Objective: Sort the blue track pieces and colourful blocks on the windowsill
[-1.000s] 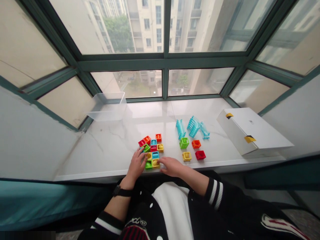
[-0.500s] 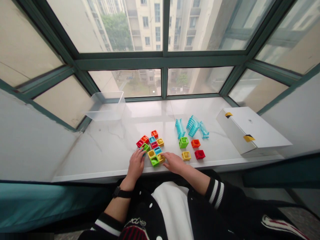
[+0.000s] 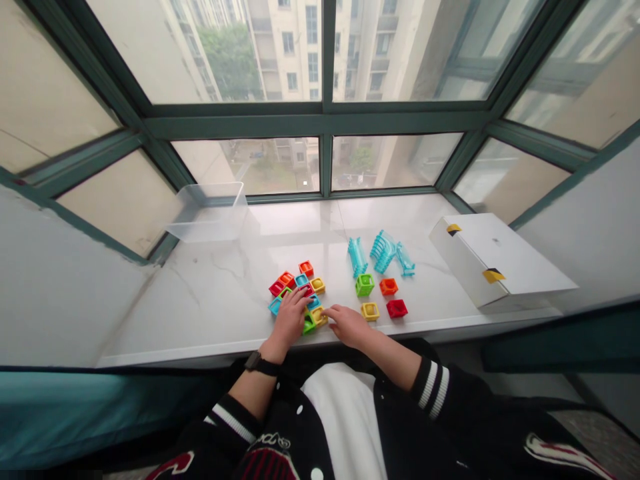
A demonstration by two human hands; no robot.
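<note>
Glossy plastic blocks (image 3: 297, 293); polished marble-look sill (image 3: 210, 293); clear plastic tub (image 3: 210, 213); matt white cardboard box (image 3: 500, 260).

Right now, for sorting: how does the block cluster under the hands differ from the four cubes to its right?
The block cluster is packed, pieces touching; the four cubes stand apart. The left hand lies on the block cluster; the four cubes lie uncovered. Both: bright hollow blocks.

A bay window (image 3: 410, 53) with dark green frames (image 3: 320, 125) spans the far side, showing pale apartment blocks (image 3: 295, 40) and a tree (image 3: 230, 57). Soft daylight falls on the white marble sill (image 3: 220, 293). Plain walls (image 3: 55, 280) stand left and right.
</note>
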